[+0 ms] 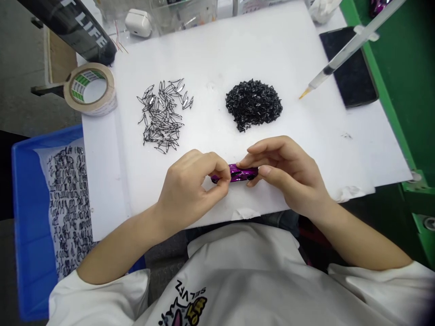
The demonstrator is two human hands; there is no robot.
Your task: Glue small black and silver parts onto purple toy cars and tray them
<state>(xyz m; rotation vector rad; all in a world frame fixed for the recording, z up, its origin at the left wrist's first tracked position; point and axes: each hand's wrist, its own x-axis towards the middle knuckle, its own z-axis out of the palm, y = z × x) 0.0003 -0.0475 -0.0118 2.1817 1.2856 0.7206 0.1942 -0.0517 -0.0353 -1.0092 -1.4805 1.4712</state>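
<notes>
A shiny purple toy car [243, 174] with black parts sits between my two hands, just above the white board. My left hand [195, 188] closes thumb and forefinger across its left half, and the car's left end shows through the loop of those fingers. Whether a tiny part is pinched there too is hidden. With thumb and fingertips, my right hand [288, 174] holds the car's right end. Beyond my hands lie a heap of small black pieces [253, 104] and, to its left, a loose scatter of clear, black-edged slivers [163, 115].
At the right, a syringe [340, 61] with an amber tip slants over a dark phone-like slab [353, 72]. A tape roll [110, 97], a black bottle [78, 34] and a white earbud case [137, 23] stand at the back left. A blue bin [30, 217] holds sheeted black parts.
</notes>
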